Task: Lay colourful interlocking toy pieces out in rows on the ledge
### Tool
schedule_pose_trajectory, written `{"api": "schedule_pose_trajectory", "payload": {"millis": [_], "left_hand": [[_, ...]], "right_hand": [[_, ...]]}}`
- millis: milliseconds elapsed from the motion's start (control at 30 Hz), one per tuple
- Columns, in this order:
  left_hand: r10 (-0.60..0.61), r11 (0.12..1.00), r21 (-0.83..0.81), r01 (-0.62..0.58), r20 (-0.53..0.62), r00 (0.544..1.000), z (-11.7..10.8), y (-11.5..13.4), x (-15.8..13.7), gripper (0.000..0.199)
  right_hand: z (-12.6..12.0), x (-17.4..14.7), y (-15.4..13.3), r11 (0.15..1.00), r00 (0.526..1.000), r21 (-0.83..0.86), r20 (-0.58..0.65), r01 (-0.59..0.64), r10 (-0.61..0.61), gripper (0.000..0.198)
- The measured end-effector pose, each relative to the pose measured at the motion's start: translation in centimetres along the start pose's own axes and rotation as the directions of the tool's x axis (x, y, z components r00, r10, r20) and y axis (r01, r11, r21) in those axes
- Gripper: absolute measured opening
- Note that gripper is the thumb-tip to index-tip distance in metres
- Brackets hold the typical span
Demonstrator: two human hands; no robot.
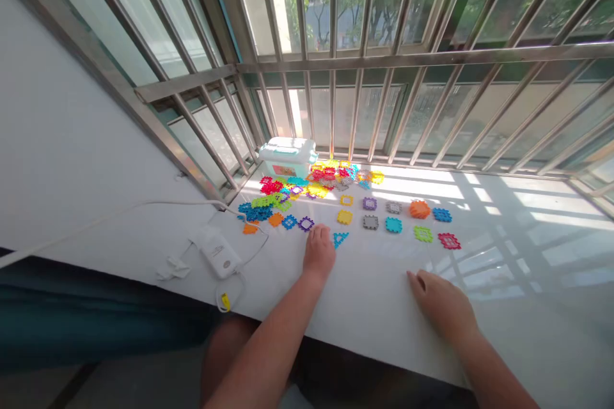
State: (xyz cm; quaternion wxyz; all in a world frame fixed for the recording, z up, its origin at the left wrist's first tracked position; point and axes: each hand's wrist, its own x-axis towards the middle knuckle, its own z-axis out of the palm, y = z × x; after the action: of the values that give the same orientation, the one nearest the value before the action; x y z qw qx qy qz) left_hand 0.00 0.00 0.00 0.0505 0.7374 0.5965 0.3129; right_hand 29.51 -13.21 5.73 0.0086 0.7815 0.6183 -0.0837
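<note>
My left hand [320, 251] reaches over the white ledge with its fingers bent down and held together. Its fingertips are beside a purple square frame piece [306, 223], and a blue triangular piece [340, 239] lies just to their right. Whatever may be under those fingers is hidden. My right hand [441, 303] rests on the ledge nearer the front, loosely closed, its fingers curled under and nothing visible in it. Beyond it lie a green square piece [423, 234] and a red square piece [449, 241], both apart from the hand.
Spaced-out plastic pieces include an orange one [419, 209] and a yellow one [344, 216]. A mixed heap [321, 182] lies before a white lidded box [288, 152]. A white power bank [219, 253] with cables sits left. Metal window bars [384, 62] border the ledge [364, 294].
</note>
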Motion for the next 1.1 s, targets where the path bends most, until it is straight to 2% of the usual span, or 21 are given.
{"api": "schedule_pose_trajectory", "payload": {"millis": [100, 200, 267, 367, 467, 567, 667, 800, 833, 900, 967, 1000, 1100], "left_hand": [[0.004, 1.0, 0.008, -0.004, -0.024, 1.0, -0.2, 0.3, -0.5, 0.041], [-0.048, 0.998, 0.045, 0.051, -0.061, 0.997, -1.0, -0.3, -1.5, 0.046], [-0.128, 0.983, 0.122, 0.138, -0.09, 0.988, -2.0, -1.9, -2.1, 0.05], [-0.24, 0.922, 0.282, 0.265, -0.12, 0.963, -4.1, -5.6, -2.3, 0.052], [-0.306, 0.858, 0.392, 0.332, -0.128, 0.943, -6.3, -9.0, -1.6, 0.06], [-0.334, 0.83, 0.442, 0.339, -0.093, 0.938, -7.5, -9.8, -1.7, 0.06], [-0.261, 0.873, 0.418, 0.249, -0.028, 0.965, -7.4, -7.7, -4.3, 0.052], [-0.032, 0.976, 0.217, 0.011, 0.092, 0.995, -5.6, -1.2, -10.2, 0.042], [0.061, 0.986, 0.142, -0.082, 0.148, 0.987, -5.0, 0.7, -11.5, 0.044], [0.263, 0.963, -0.012, -0.27, 0.262, 0.928, -3.6, 4.4, -13.0, 0.049], [0.397, 0.918, -0.133, -0.374, 0.332, 0.855, -2.2, 7.4, -12.9, 0.054], [0.415, 0.91, -0.165, -0.381, 0.346, 0.841, -1.4, 8.6, -12.2, 0.056], [0.393, 0.919, -0.185, -0.349, 0.352, 0.849, 0.9, 10.6, -8.9, 0.06]], "right_hand": [[1.4, 0.7, 1.9, 0.996, 0.994, -0.014, -0.051, -0.093, 0.092, 0.046], [1.5, 0.7, 1.9, 0.996, 0.994, -0.005, -0.056, -0.089, 0.089, 0.048], [1.3, 0.7, 1.6, 0.998, 0.996, 0.002, -0.062, -0.067, 0.067, 0.049], [1.2, 0.8, 1.5, 0.998, 0.996, 0.007, -0.071, -0.058, 0.058, 0.052], [1.2, 0.8, 1.4, 0.997, 0.994, -0.003, -0.08, -0.073, 0.073, 0.052], [1.1, 0.7, 1.3, 0.997, 0.994, -0.011, -0.084, -0.075, 0.074, 0.051], [1.1, 0.7, 1.2, 0.997, 0.994, -0.018, -0.078, -0.078, 0.076, 0.051], [1.3, 0.8, 1.3, 0.997, 0.994, -0.015, -0.076, -0.076, 0.075, 0.052], [1.3, 0.8, 1.3, 0.997, 0.994, -0.015, -0.076, -0.077, 0.076, 0.052], [1.4, 0.8, 1.3, 0.997, 0.994, -0.019, -0.074, -0.078, 0.076, 0.052], [1.4, 0.8, 1.3, 0.997, 0.995, -0.02, -0.075, -0.074, 0.072, 0.051], [1.3, 0.8, 1.3, 0.997, 0.994, -0.018, -0.08, -0.072, 0.07, 0.051], [1.3, 0.8, 1.3, 0.998, 0.993, -0.007, -0.096, -0.07, 0.069, 0.051]]}}
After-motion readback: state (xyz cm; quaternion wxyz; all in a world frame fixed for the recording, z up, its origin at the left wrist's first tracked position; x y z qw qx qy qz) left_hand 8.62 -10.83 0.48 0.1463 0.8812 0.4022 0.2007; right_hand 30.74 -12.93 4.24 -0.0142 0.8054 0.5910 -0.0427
